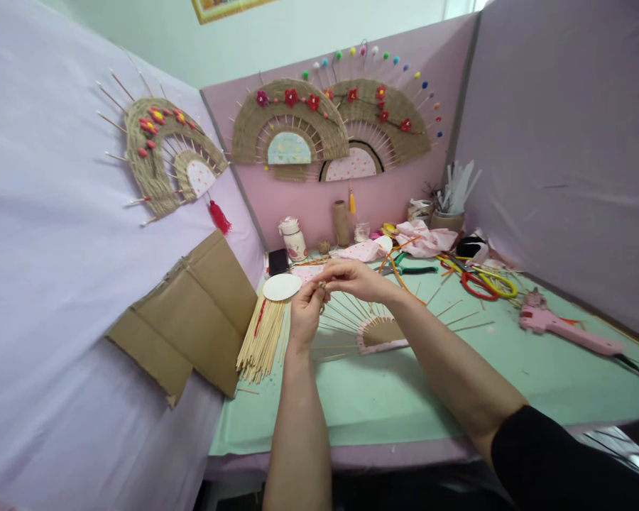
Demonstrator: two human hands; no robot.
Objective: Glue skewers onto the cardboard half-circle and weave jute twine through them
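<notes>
My left hand [304, 314] is closed, its fingers pinching a small bunch of brown twine [322, 289]. From the right, my right hand [354, 278] reaches over and pinches the same twine, so the two hands meet above the table. Partly hidden below them lies a half-round cardboard piece [382, 333] edged with pink cloth, thin sticks [346, 312] fanning out from it. Left of my left hand is a thick bundle of wooden skewers [260, 341], a white oval disc [282, 287] resting on its upper end.
A pink glue gun [569, 328] lies at the right with its cord. Red-handled scissors [479, 286] and green-handled pliers [418, 270] lie farther back. A white bottle [292, 239] stands by the rear wall. Folded cardboard [192, 312] leans at left; finished fans [290, 117] hang behind.
</notes>
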